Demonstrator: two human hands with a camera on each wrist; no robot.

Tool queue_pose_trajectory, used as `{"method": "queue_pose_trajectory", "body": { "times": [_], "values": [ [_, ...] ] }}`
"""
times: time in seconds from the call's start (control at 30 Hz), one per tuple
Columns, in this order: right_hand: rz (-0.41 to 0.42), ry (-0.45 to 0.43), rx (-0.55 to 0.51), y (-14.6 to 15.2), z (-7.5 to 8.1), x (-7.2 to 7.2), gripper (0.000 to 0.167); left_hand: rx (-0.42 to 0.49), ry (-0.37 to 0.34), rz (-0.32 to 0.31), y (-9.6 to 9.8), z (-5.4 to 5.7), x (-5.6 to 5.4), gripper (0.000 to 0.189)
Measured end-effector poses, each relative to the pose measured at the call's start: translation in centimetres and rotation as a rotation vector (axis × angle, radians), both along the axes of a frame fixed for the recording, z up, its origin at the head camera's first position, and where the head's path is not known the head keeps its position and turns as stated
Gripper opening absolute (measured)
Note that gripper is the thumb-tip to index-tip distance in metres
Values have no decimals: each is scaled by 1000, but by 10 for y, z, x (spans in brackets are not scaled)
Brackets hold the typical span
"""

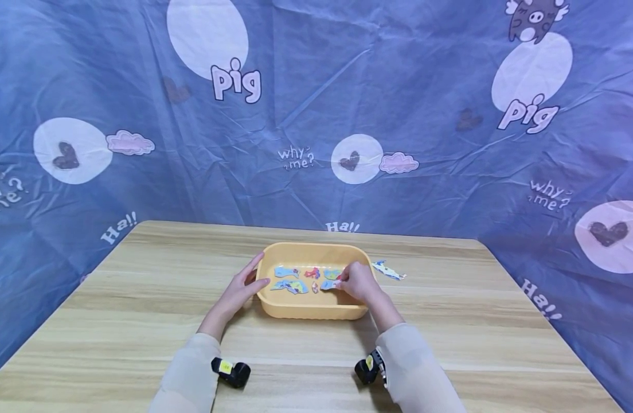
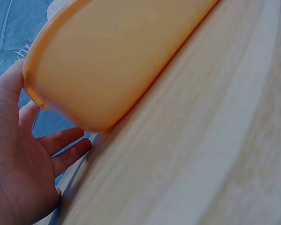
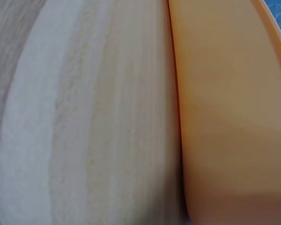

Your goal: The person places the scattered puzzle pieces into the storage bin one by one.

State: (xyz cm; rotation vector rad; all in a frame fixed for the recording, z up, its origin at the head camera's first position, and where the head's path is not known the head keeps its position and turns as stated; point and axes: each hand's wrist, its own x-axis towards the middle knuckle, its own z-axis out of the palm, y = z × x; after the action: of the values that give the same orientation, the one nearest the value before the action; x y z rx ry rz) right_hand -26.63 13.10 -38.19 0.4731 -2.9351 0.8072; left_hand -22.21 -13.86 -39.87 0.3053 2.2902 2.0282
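Observation:
A shallow yellow plastic bin (image 1: 316, 311) stands on the table with several flat, colourful cut-out pieces in it. My left hand (image 1: 240, 289) holds its left end, thumb over the rim and fingers along the outside; the left wrist view shows the fingers (image 2: 68, 140) spread beneath the rim. Inside the right part, my right hand (image 1: 359, 281) reaches down and pinches a light-blue piece (image 1: 329, 284) at its right edge. Close by lie a red piece (image 1: 312, 273), a small pinkish piece (image 1: 315, 287), a blue-and-yellow piece (image 1: 292, 286) and a blue piece (image 1: 285, 272). The right wrist view shows only bin wall and table.
Another long blue-and-white piece (image 1: 389, 270) lies on the wooden table (image 1: 156, 287), just right of the bin. A blue printed cloth (image 1: 306, 115) hangs behind the table and along its sides. Black wrist cameras sit on both sleeves (image 1: 190, 367).

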Motion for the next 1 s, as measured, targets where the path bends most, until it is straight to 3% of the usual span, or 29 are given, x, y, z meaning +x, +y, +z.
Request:
{"method": "queue_pose_trajectory", "body": {
  "times": [0.23,0.43,0.73,0.87,1.0],
  "values": [
    [-26,-29,31,-2,3,2,9,6,2,-2,0,0,-1,65],
    [-39,-2,71,-4,6,6,11,12,-3,-2,0,-1,-1,65],
    [-50,-24,65,-3,4,5,17,8,-2,-5,0,-1,-1,65],
    [-53,-38,29,-3,4,5,15,4,-4,-5,0,-1,-1,64],
    [-52,-60,-85,-2,6,5,6,3,-4,-1,0,1,0,65]
  ]
}}
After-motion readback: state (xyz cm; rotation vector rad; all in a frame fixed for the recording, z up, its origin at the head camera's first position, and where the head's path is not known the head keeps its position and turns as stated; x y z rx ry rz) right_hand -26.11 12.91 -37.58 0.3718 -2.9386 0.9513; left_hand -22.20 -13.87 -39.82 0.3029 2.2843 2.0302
